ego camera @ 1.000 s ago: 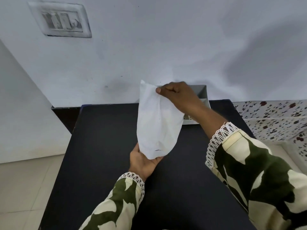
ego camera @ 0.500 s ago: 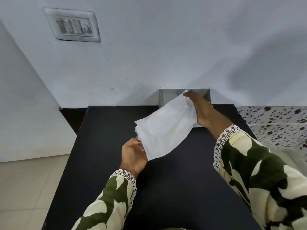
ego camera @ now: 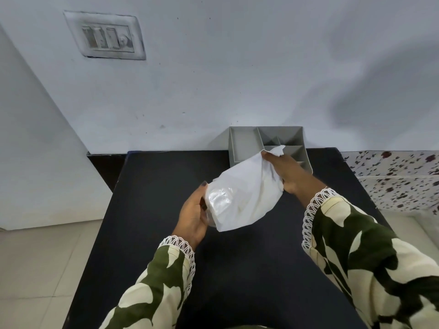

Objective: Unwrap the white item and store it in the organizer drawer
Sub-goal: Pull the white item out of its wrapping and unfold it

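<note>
A white item point(ego camera: 247, 195) in a thin plastic wrapper hangs slanted above the black table point(ego camera: 147, 186). My left hand point(ego camera: 193, 213) grips its lower left end, where clear shiny plastic shows. My right hand point(ego camera: 286, 173) pinches the bunched upper right end. Behind it, a grey organizer drawer point(ego camera: 242, 143) with several compartments rests against the wall at the table's far edge, its right front part hidden by my right hand and the wrapper.
A switch plate point(ego camera: 105, 35) is mounted on the white wall at upper left. A speckled tiled ledge point(ego camera: 392, 176) runs along the right of the table. Pale floor tiles point(ego camera: 35, 262) lie to the left, below a white cabinet side.
The item went from hanging upright to lying slanted and lower. My right hand moved right and down toward the drawer, and my left hand shifted to grip the lower left end.
</note>
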